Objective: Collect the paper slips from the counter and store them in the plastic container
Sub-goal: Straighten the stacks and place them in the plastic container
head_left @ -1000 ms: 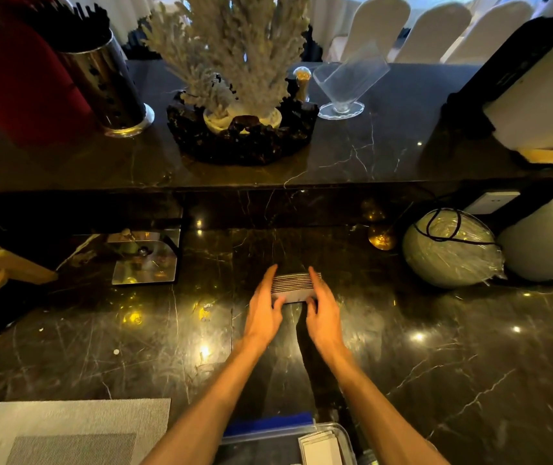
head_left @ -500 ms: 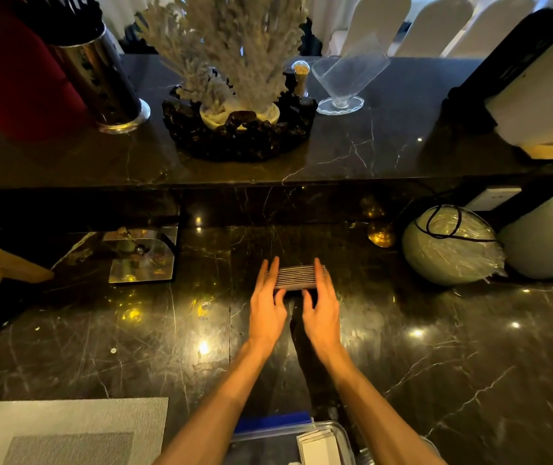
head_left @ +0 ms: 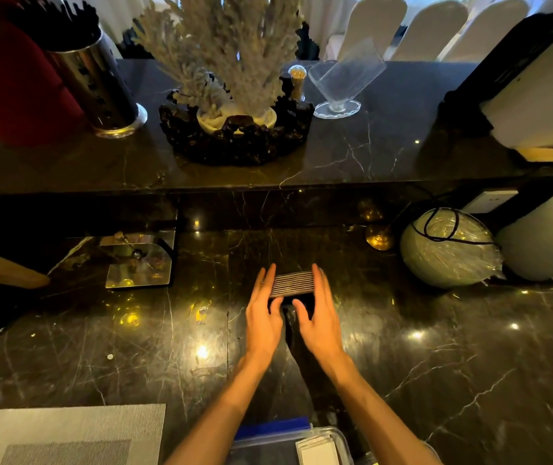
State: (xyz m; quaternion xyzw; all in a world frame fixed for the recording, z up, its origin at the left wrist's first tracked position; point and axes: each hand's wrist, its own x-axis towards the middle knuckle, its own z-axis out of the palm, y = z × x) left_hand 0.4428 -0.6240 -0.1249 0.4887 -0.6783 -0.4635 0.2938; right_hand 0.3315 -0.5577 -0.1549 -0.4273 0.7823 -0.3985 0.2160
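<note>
Both hands press a stack of paper slips between them on the dark marble worktop (head_left: 436,364)

The left hand (head_left: 263,317) and right hand (head_left: 318,318), fingers straight, flank the striped-edged stack of grey paper slips (head_left: 290,283), which stands mid-worktop; the clear plastic container with blue lid (head_left: 288,441) sits at the near edge, white slips (head_left: 317,451) inside; a grey woven placemat (head_left: 67,434) lies near left.

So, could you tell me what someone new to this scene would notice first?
Most likely the two hands in the middle of the dark marble counter: the left hand and right hand press a stack of paper slips between them. Next, the pale dried plant in its dark basket on the raised ledge behind. At the bottom edge sits the clear plastic container with slips already inside.
</note>
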